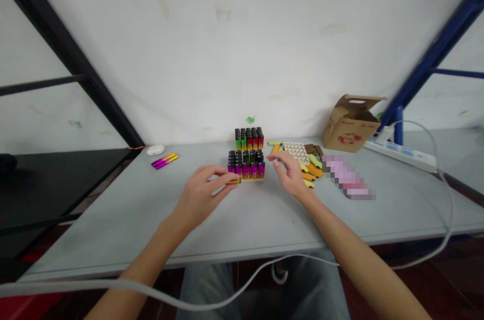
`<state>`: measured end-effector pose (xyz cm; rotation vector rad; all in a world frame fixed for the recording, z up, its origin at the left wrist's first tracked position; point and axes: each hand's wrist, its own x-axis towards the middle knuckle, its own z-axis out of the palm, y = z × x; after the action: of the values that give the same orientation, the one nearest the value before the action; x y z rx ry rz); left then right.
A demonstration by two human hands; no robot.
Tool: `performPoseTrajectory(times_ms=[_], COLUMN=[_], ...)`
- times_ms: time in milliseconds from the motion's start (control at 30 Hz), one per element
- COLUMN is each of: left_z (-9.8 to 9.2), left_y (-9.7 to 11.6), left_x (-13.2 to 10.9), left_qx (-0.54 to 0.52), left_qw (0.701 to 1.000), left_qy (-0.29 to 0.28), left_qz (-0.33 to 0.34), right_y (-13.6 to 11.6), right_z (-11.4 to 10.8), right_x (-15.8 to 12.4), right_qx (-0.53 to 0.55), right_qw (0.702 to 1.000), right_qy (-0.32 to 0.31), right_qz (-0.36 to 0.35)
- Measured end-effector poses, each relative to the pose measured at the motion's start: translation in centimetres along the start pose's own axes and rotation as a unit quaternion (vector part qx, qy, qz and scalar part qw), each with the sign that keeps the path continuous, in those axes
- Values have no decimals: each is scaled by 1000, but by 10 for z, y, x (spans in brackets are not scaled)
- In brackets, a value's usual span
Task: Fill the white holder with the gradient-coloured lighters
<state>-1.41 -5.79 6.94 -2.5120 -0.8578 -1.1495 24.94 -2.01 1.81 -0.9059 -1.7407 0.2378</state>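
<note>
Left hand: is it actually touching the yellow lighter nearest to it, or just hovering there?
Touching. The head view shows the left hand pinching the yellow lighter between thumb and fingers.

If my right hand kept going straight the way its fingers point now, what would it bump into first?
Probably the right side of the front lighters, which stand just to the left of your right hand; depth is hard to judge from this single view.
</note>
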Motion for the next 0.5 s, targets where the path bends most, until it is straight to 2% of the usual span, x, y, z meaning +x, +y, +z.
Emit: performPoseTrajectory(times_ms=[67,133,233,333,400,500], left_z=[10,23,41,54,60,65], left_y=[17,28,33,33,32,28], left_x=[13,24,35,42,45,47], left_qx=[-6,-6,-11,-26,-39,-42], left_qw=[998,995,988,982,980,981], left_qy=[-24,-22,18,44,62,81], left_qz=[54,102,151,179,183,172], right_y=[-10,-14,-13,-11,-12,-13], right_z=[-1,0,4,8,9,8], right_x=[1,1,1,2,2,5], right_qx=[53,139,259,366,427,479], right_qw=[999,984,932,864,827,807], right_qy=[-9,-83,-183,-232,-218,-140], right_qz=[11,67,174,258,293,315])
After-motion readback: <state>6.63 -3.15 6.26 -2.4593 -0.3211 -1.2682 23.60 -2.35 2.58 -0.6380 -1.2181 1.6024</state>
